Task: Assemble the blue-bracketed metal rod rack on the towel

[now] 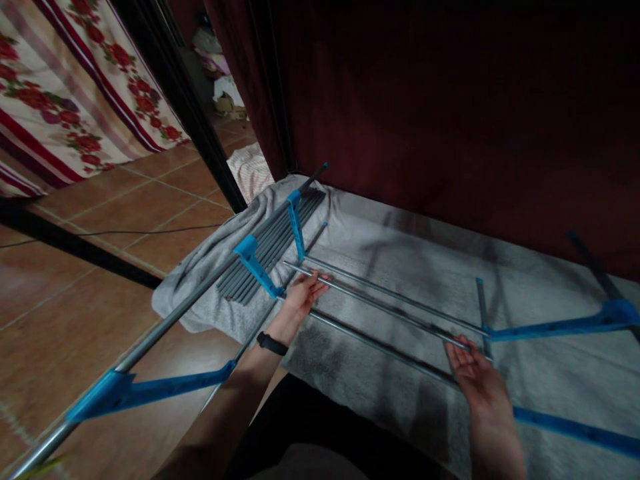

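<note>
A long grey metal rod (385, 308) lies slantwise across a half-built rack of grey tubes and blue plastic connectors (257, 263). My left hand (306, 293) is closed around the rod near its left end, close to a blue connector. My right hand (473, 370) holds the same rod near its right end, fingers curled under it, beside another blue bracket (555, 328). A black band sits on my left wrist. Two more rods run parallel, one on each side of the held rod.
A bundle of spare grey rods (270, 250) lies on the grey blanket (380, 233) under the rack. A dark red curtain (450, 113) hangs behind. Brown floor tiles (75, 300), a floral cloth (65, 87) and a black cable are on the left.
</note>
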{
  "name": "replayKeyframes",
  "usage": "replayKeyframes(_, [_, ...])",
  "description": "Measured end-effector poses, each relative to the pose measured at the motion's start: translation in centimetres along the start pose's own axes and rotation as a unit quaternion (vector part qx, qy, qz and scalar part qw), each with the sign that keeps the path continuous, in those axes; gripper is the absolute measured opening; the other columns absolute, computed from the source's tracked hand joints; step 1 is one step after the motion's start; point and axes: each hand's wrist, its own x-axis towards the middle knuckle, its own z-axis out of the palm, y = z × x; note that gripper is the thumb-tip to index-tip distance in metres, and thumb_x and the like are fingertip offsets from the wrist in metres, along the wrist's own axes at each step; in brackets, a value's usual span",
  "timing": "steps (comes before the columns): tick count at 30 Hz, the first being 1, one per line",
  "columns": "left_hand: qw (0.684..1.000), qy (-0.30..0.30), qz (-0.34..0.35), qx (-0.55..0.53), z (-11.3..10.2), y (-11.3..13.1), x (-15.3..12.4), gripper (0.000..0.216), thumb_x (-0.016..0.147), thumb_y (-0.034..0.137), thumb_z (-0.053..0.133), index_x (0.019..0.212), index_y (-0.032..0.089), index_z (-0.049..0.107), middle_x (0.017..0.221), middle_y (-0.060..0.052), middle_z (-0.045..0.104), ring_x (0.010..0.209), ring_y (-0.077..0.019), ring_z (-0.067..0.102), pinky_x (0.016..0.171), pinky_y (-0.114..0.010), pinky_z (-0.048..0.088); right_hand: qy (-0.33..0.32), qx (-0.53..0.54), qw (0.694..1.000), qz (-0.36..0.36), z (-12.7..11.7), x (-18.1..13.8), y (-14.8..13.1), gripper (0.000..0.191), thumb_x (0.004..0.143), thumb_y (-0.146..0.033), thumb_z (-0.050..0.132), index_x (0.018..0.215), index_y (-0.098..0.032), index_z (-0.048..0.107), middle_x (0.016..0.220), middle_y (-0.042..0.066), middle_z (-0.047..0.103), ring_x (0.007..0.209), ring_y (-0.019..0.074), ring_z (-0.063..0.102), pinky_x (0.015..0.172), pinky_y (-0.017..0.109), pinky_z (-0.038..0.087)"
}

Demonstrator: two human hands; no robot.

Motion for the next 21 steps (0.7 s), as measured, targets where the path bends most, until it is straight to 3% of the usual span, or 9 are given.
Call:
replayKeyframes(4, [1.000, -0.017, 0.006, 0.014, -0.6, 0.5, -1.0, 0.004, 0.091, 0.010, 0.063, 0.090, 0.014, 0.063, 0.090, -0.011, 0.076, 0.080, -0.0185, 0.075, 0.080, -0.032, 0.062, 0.035, 0.043, 0.997, 0.046, -0.3, -1.5, -0.3, 0.010, 0.078, -0.016, 0.066, 0.084, -0.024, 0.068, 0.106, 0.005, 0.072, 0.108, 0.0190, 0.070, 0.108, 0.046, 0.052])
replayKeyframes(10, [0.999, -0.025, 0.014, 0.029, -0.7, 0.4, -1.2, 0.010, 0.091, 0.010, 0.064, 0.083, 0.014, 0.060, 0.090, -0.011, 0.076, 0.077, -0.0163, 0.074, 0.078, -0.029, 0.061, 0.014, 0.075, 0.997, 0.014, -1.2, -2.8, 0.1, 0.011, 0.077, -0.019, 0.073, 0.087, -0.024, 0.072, 0.106, 0.003, 0.073, 0.107, 0.0172, 0.070, 0.109, 0.041, 0.051])
replayKeyframes(16, [0.999, 0.006, 0.026, 0.034, 0.0, 0.0, -0.9, 0.027, 0.085, 0.015, 0.076, 0.074, 0.017, 0.050, 0.080, -0.006, 0.073, 0.064, -0.0131, 0.070, 0.070, -0.027, 0.061, 0.055, 0.079, 0.995, 0.025, -0.7, -3.2, 0.1, 0.002, 0.085, -0.023, 0.069, 0.085, -0.024, 0.071, 0.094, 0.000, 0.072, 0.092, 0.0124, 0.072, 0.107, 0.035, 0.053])
replayKeyframes(21, [0.999, 0.009, 0.034, 0.034, -0.4, -0.5, -0.6, 0.029, 0.083, 0.016, 0.078, 0.075, 0.017, 0.050, 0.069, 0.000, 0.069, 0.061, -0.0115, 0.069, 0.068, -0.025, 0.061, 0.049, 0.067, 0.996, 0.008, -0.6, -4.4, 0.1, 0.006, 0.083, -0.022, 0.072, 0.089, -0.022, 0.070, 0.096, 0.000, 0.072, 0.093, 0.0119, 0.072, 0.104, 0.031, 0.055])
